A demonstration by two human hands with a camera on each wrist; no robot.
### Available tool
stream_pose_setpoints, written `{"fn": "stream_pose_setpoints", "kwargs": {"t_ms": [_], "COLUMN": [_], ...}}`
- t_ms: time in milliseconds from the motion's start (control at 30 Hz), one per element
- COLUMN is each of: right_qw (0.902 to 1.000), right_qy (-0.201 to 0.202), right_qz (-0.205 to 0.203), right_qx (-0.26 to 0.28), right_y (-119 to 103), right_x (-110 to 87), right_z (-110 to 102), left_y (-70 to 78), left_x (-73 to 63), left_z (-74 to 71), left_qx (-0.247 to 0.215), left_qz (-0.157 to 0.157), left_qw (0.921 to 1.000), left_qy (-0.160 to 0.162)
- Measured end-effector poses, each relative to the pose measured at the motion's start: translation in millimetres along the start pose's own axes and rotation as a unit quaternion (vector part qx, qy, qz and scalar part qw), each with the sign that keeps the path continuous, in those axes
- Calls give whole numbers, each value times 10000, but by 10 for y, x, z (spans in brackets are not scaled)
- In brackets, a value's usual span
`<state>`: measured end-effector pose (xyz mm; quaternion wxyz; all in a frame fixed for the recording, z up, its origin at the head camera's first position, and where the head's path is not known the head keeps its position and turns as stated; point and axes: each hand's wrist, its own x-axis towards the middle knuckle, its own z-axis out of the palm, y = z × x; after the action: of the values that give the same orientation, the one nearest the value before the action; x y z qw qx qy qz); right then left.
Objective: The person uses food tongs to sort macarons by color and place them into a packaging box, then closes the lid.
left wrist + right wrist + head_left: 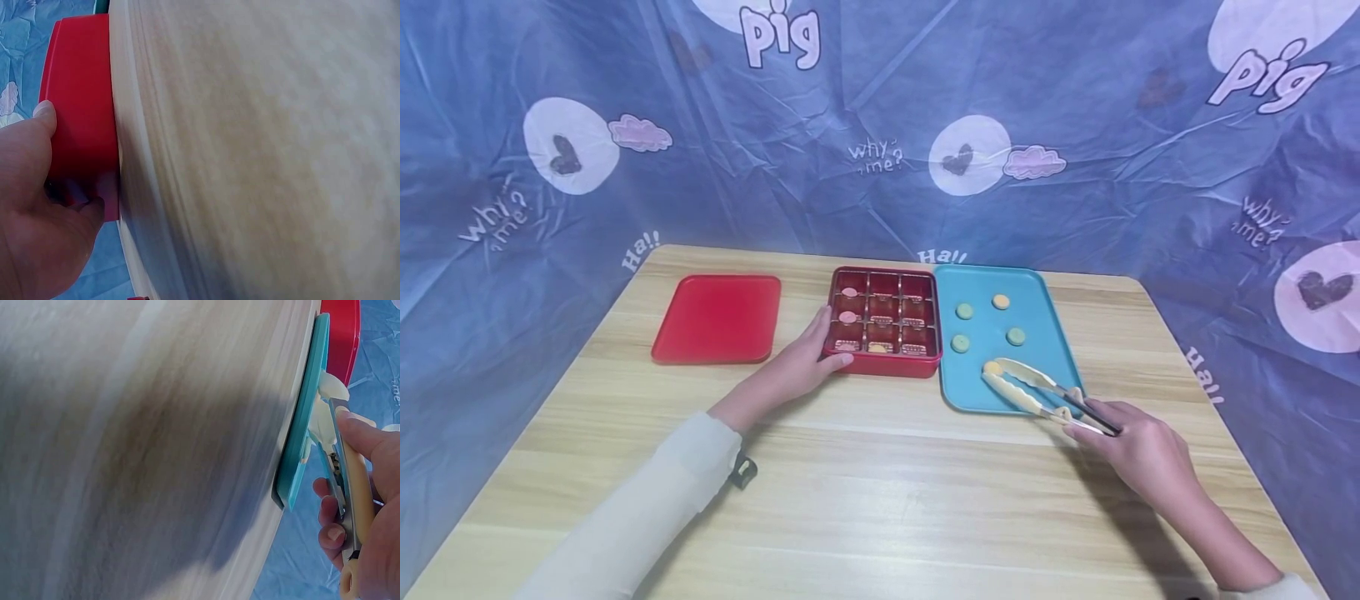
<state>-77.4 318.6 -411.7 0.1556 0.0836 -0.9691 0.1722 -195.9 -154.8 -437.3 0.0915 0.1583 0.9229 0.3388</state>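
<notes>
A red box (891,365) with a divided clear insert stands mid-table. Pink macarons (847,317) lie in its left column, and a yellow macaron (880,348) is in the front middle compartment. My left hand (797,362) holds the box's front left corner, thumb along the front wall and fingers at the left side. My right hand (1150,454) grips a pair of tongs (1026,403) with cream tips, seen from the side in the right wrist view. The tips stand around another yellow macaron (992,367) on the blue tray (966,398); whether both touch it I cannot tell.
Several green macarons (1015,337) and a further yellow macaron (1001,302) lie on the tray, right beside the box. A red square lid (718,321) lies on the wooden table (880,500) at left. Behind hangs a printed blue cloth (850,100).
</notes>
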Motion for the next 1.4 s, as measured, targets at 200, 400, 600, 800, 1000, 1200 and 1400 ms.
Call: {"fn": "stream_pose_setpoints", "kwargs": {"t_ms": [200,400,600,800,1000,1200,1400], "right_qw": [9998,9993,9989,9991,9993,9993,9992], "right_qy": [167,288,371,354,310,43,172], "right_qz": [-119,-220,-254,-36,36,262,-65], "right_qx": [30,59,161,223,217,263,362], "right_y": [3,24,12,-44,-141,-286,-440], "right_x": [-1,-5,2,49,155,313,498], "right_z": [28,48,55,20,-26,-56,-22], "left_y": [3,-2,-14,-17,-19,-24,-5], "left_x": [0,-3,3,6,-7,-7,-10], "left_z": [-6,-6,3,7,7,13,2], "left_qx": [-4,-15,-49,-30,-18,-41,-76], "left_qz": [18,-35,-59,-24,-5,-66,-64], "left_qw": [10000,10000,10000,10000,10000,10000,10000], "left_qy": [19,14,17,20,26,0,11]}}
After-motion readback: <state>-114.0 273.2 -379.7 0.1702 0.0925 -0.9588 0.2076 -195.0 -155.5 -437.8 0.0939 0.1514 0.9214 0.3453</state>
